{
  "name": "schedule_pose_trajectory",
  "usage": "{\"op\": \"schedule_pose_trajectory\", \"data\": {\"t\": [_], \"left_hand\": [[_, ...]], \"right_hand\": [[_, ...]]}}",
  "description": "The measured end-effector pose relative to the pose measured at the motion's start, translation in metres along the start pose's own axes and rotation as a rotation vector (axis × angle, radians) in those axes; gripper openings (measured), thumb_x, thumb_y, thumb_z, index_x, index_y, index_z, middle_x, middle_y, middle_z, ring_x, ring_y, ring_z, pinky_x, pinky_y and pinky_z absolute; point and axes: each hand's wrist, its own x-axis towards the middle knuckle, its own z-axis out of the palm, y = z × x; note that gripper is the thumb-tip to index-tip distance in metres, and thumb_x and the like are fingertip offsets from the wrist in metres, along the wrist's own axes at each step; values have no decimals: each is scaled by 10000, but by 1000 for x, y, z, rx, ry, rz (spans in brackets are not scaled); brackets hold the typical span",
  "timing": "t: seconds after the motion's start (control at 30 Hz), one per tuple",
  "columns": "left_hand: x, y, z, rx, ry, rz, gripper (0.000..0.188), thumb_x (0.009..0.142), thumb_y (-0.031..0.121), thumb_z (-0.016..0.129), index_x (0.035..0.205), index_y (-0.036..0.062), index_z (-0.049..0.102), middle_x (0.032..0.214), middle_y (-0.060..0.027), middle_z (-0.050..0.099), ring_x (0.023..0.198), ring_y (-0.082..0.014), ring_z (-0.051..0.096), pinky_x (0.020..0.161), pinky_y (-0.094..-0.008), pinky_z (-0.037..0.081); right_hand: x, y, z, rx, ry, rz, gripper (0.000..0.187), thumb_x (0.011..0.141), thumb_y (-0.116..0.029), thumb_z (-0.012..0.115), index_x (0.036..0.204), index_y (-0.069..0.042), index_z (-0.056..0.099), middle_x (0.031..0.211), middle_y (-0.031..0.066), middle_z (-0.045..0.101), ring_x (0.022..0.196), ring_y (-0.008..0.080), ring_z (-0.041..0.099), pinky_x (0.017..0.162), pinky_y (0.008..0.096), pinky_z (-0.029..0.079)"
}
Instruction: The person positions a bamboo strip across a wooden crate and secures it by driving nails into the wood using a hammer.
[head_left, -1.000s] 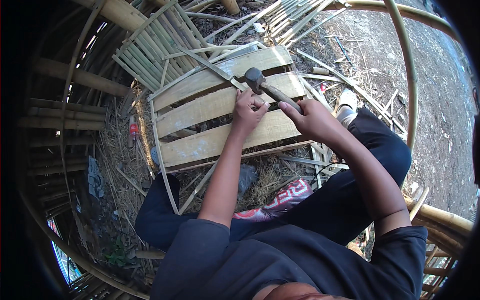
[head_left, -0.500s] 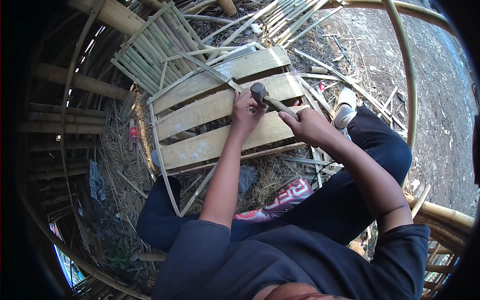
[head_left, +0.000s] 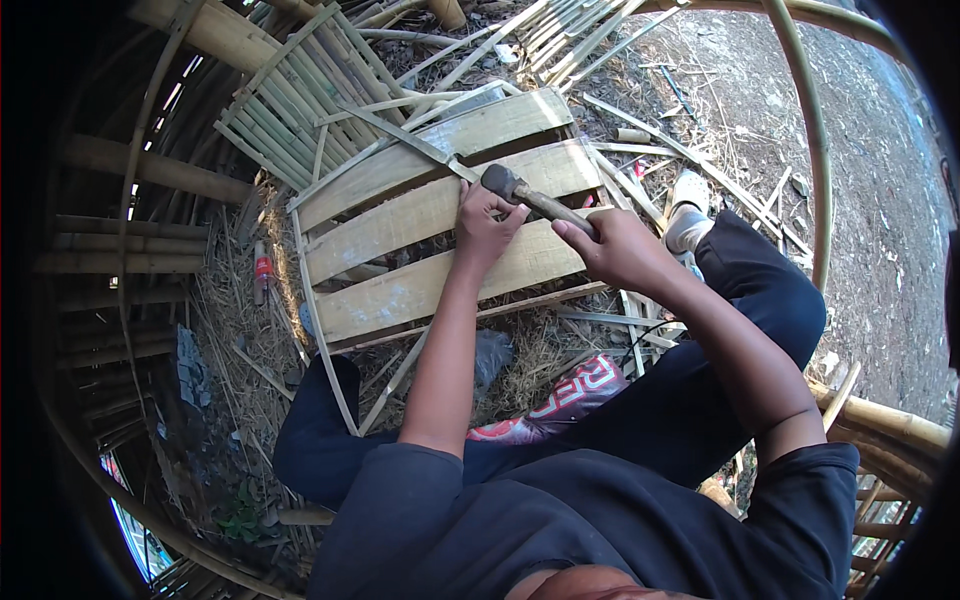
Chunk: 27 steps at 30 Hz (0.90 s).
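My right hand (head_left: 622,246) grips a hammer (head_left: 553,207) by its wooden handle. The dark hammer head (head_left: 501,182) is just above my left hand (head_left: 485,226), near the fingertips. Those left fingers are curled together at the end of a flat bamboo strip (head_left: 411,139). What they pinch is partly behind the hammer head, and I cannot make it out. Beneath both hands lies a slatted wooden pallet (head_left: 390,245), with pale planks and dark gaps. The strip slants across its far planks toward the upper left.
A bamboo slat panel (head_left: 310,105) leans at the far left, and another (head_left: 580,40) lies at the back. Thin bamboo strips (head_left: 700,155) litter the ground to the right. A red-labelled bottle (head_left: 263,270) is left of the pallet. A bamboo pole (head_left: 808,150) bends upward at right.
The hammer head and my right hand have shifted slightly left. My left hand stays by the strip's end. The whole view has moved a little.
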Motion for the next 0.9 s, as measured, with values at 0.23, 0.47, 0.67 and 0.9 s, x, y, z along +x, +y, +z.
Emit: {"op": "schedule_pose_trajectory", "data": {"t": [0.23, 0.47, 0.67, 0.9], "left_hand": [[3, -1, 3, -53, -12, -33, 196, 749, 102, 855, 685, 56, 675, 927, -90, 684, 1040, -294, 659, 1215, -562, 271], [1, 1, 1, 4, -3, -18, 196, 742, 115, 855, 693, 67, 672, 972, -68, 700, 1079, -289, 654, 1215, -594, 241], [3, 0, 3, 11, -22, -17, 205, 755, 127, 853, 687, 75, 666, 946, -71, 684, 1049, -280, 653, 1220, -574, 243], [1, 6, 1, -11, 1, -56, 226, 753, 124, 852, 679, 68, 646, 971, -82, 683, 1048, -284, 649, 1225, -581, 242]], "right_hand": [[-1, 5, 4, 55, 28, 77, 704, 1008, -596, 587, 678, 26, 599, 544, 89, 530, 529, 180, 518, 529, 414, 426], [-3, 7, 1, 101, 55, -7, 720, 1002, -572, 579, 733, 92, 659, 629, 260, 615, 598, 404, 637, 608, 502, 484], [2, 13, 7, -94, -38, 118, 680, 1023, -548, 590, 710, 55, 614, 539, 88, 496, 528, 161, 492, 522, 407, 412], [-6, 5, -1, 63, 66, -41, 711, 1010, -588, 580, 736, 66, 640, 561, 124, 537, 521, 199, 504, 541, 440, 427]]}}
